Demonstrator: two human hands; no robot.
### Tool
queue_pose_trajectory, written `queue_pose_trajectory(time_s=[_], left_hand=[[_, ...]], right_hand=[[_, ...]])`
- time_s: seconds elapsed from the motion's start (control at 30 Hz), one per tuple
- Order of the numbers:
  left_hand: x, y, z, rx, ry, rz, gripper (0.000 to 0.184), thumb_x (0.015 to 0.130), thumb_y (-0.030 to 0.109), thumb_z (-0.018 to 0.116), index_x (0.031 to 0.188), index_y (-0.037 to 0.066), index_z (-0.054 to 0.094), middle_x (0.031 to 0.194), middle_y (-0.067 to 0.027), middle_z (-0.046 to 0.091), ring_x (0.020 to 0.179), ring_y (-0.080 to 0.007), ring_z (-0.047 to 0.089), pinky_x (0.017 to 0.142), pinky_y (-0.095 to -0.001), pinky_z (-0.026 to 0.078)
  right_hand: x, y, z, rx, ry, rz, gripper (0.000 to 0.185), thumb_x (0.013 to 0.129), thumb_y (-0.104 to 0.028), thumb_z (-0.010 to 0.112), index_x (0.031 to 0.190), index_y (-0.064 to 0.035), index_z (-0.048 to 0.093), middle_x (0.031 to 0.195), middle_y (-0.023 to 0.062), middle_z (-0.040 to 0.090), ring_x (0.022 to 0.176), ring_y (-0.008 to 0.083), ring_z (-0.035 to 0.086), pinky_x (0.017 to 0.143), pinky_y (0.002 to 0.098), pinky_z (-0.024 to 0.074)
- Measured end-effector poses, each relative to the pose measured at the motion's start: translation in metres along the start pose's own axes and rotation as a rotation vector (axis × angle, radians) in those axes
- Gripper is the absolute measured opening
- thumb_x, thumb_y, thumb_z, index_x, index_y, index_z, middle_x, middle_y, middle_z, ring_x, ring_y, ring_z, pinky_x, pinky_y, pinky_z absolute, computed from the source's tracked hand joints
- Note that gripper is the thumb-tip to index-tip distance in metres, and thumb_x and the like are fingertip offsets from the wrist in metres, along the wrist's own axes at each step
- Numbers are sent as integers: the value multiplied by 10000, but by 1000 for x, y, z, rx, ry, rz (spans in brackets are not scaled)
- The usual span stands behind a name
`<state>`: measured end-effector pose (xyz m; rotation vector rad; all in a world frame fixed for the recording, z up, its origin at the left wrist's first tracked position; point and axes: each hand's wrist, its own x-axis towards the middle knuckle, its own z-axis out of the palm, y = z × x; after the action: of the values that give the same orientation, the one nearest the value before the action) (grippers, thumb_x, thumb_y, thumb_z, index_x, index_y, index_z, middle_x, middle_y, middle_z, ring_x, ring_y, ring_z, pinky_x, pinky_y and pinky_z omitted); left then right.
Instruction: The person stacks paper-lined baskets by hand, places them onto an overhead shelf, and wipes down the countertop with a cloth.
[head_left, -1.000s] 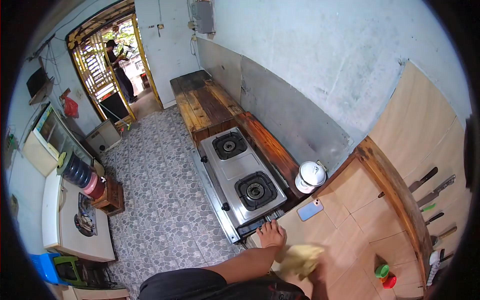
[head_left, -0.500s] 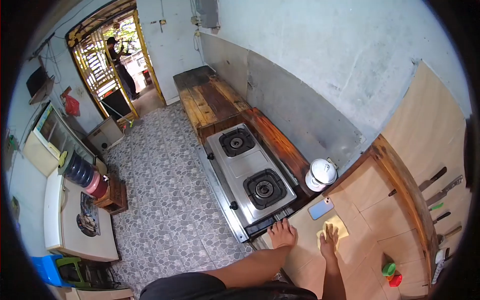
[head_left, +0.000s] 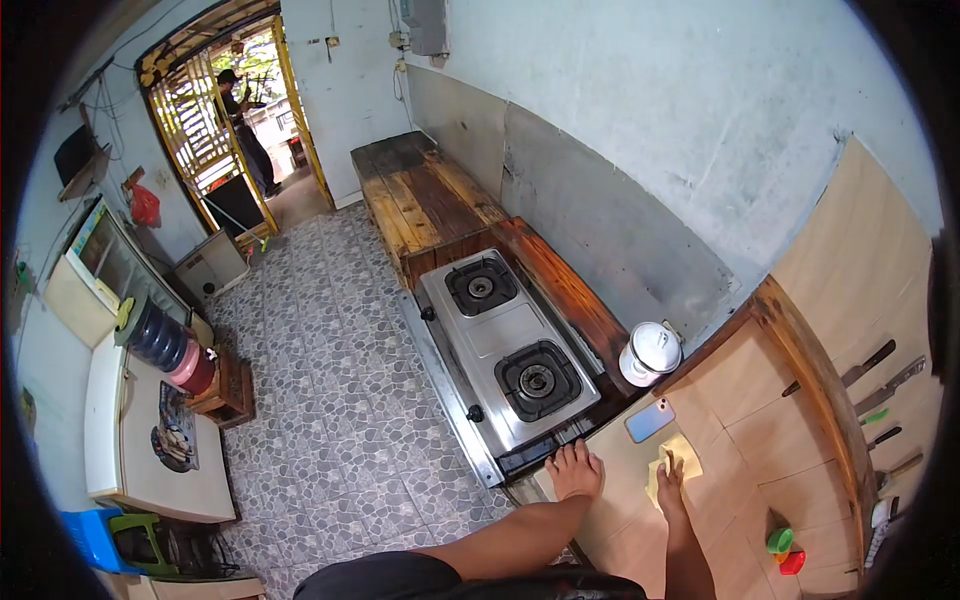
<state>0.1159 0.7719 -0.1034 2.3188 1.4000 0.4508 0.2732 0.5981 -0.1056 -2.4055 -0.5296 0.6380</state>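
My left hand rests palm down on the tiled counter, right by the stove's near end, with its fingers spread and nothing held. My right hand presses on a yellow cloth spread on the counter, fingers bent onto it; part of the cloth is hidden under the hand. Just beyond the cloth lies a phone, back side up. The two-burner gas stove is left of it, both burners bare. A white lidded pot stands at the counter's back corner.
Green and red cups sit on the counter at right. Several knives line the tiled wall. A wooden bench extends beyond the stove. Patterned floor lies to the left. Near the doorway stands another person.
My right hand and the cloth have shifted slightly, and the fingers are more bunched on it. The view has turned a little; my left hand stays by the stove.
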Motion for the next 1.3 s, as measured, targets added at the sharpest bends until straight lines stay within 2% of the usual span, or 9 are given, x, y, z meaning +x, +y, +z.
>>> queue_pose_trajectory(time_s=[0.37, 0.53, 0.57, 0.7, 0.83, 1.03, 1.13, 1.2, 1.3], left_hand=[[-2, -1, 14, -1, 37, -5, 520, 920, 372, 432, 1345, 86, 525, 1296, -143, 568, 1262, -320, 461, 1097, -590, 247], [-3, -2, 21, 123, 219, 79, 473, 919, 372, 426, 1231, 44, 564, 1254, -206, 585, 1264, -369, 478, 1077, -615, 290], [-2, -3, 18, 174, 43, 59, 554, 940, 380, 382, 1375, 62, 507, 1318, -203, 549, 1265, -376, 472, 1111, -615, 250], [-6, 2, 21, 157, 129, 62, 460, 914, 365, 428, 1269, 108, 569, 1191, -108, 599, 1184, -279, 517, 1024, -554, 321], [-5, -6, 24, 168, 126, 126, 472, 937, 369, 417, 1316, 115, 535, 1212, -104, 587, 1205, -281, 506, 1026, -557, 318], [-3, -10, 30, 181, -6, 98, 483, 966, 378, 409, 1382, 140, 464, 1287, -103, 542, 1256, -288, 463, 1060, -589, 293], [-1, -9, 32, 178, -18, 72, 493, 968, 368, 412, 1403, 141, 458, 1327, -102, 530, 1282, -279, 444, 1074, -584, 279], [-3, -12, 33, 196, -9, 70, 498, 969, 366, 410, 1410, 140, 456, 1341, -102, 528, 1285, -278, 444, 1078, -581, 275], [-4, -6, 26, 169, 2, 57, 500, 968, 360, 409, 1412, 137, 457, 1362, -106, 526, 1294, -279, 444, 1084, -576, 261]], right_hand=[[-4, 5, 17, 294, -91, -2, 791, 1017, -492, 428, 1571, -35, 98, 1631, 189, 133, 1513, 300, 109, 1212, 371, 134], [-30, 7, 30, 284, -165, -170, 685, 1009, -379, 489, 1513, 32, 276, 1573, 238, 273, 1480, 326, 228, 1210, 391, 173], [-42, 2, 28, 348, -201, -173, 685, 1012, -398, 496, 1509, 26, 293, 1570, 228, 284, 1459, 311, 269, 1192, 387, 216], [-87, 16, 49, 426, -255, -188, 625, 1011, -511, 468, 1392, -17, 508, 1455, 169, 480, 1299, 262, 477, 1094, 379, 358], [-154, 5, 40, 362, -381, -57, 627, 1003, -578, 431, 1195, -20, 643, 1100, 111, 693, 959, 203, 613, 892, 375, 477], [-218, 3, 39, 1229, -552, 383, 534, 1042, -441, 432, 1235, 32, 587, 1118, 115, 677, 986, 207, 654, 890, 326, 523], [-210, 18, 40, 1476, -304, 447, 460, 1044, -376, 442, 1309, -9, 525, 1189, 130, 634, 1018, 241, 647, 913, 387, 538], [-192, 15, 17, 1609, -221, 54, 429, 1042, -350, 450, 1311, -24, 527, 1187, 133, 631, 1040, 244, 643, 906, 413, 540], [-135, -25, -41, 1587, 117, 48, 490, 1006, -391, 513, 1311, -7, 513, 1158, 107, 642, 1035, 250, 633, 861, 388, 533]])
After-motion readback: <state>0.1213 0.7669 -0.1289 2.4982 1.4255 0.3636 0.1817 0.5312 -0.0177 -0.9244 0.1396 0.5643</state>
